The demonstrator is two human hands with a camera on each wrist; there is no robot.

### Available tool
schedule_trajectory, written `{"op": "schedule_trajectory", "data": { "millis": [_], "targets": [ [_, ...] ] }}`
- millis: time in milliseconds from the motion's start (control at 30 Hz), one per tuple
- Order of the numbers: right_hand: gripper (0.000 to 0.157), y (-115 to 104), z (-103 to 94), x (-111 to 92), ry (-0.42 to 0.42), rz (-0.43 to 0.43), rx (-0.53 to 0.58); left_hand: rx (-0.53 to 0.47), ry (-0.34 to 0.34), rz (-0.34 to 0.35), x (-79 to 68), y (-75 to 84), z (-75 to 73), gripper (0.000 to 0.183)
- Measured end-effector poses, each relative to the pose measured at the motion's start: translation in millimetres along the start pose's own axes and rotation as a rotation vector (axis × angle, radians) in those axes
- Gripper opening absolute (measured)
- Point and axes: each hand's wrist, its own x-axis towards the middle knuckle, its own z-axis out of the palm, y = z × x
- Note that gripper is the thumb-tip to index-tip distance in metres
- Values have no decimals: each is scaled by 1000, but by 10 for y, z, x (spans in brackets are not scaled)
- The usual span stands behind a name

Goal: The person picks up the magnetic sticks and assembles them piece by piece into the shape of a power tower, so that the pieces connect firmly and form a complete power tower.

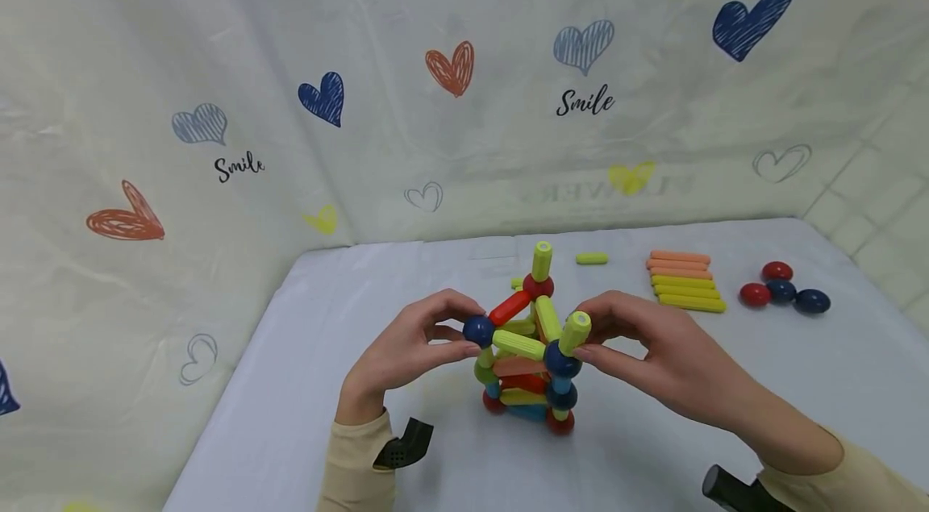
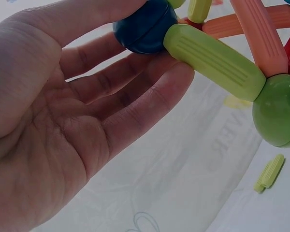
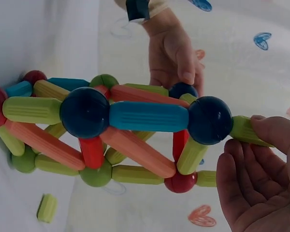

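Observation:
A tower of ribbed rods and coloured balls (image 1: 518, 367) stands upright on the table between both hands. My left hand (image 1: 395, 351) holds the dark blue ball (image 1: 478, 330) at its upper left corner, fingers against the ball in the left wrist view. At the upper right, my right hand (image 1: 668, 359) pinches a short lime rod (image 3: 241, 127) that rises from another dark blue ball (image 3: 210, 120). A second lime rod (image 1: 542, 260) sticks up from the red ball (image 1: 538, 287) at the back corner. Fingers hide part of the right-hand rod.
Loose orange rods (image 1: 679, 263) and yellow-green rods (image 1: 688, 294) lie in a row at the back right. Beside them are red balls (image 1: 755, 295) and dark blue balls (image 1: 811, 301). One short lime rod (image 1: 591, 258) lies behind the tower. A heart-printed sheet hangs behind the table.

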Motion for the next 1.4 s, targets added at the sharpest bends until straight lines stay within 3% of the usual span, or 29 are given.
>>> {"op": "schedule_trajectory", "data": {
  "millis": [667, 833, 933, 1100, 1267, 1400],
  "targets": [
    [26, 95, 6, 97, -91, -52, 105, -6, -2, 8, -21, 11, 6, 32],
    [27, 354, -94, 177, -226, -50, 257, -15, -8, 9, -12, 1, 5, 32],
    [27, 620, -145, 286, -248, 70, 288, -16, -9, 1, -9, -1, 1, 32],
    [41, 1193, -121, 531, -138, 307, 97, 1, -11, 2, -10, 1, -13, 32],
    [51, 1748, 34, 741, -157, 345, -200, 9, -16, 13, -3, -5, -27, 33],
    [65, 2043, 176, 875, -212, 349, -400, 6, -18, 19, 9, -19, -29, 32]
  ]
}}
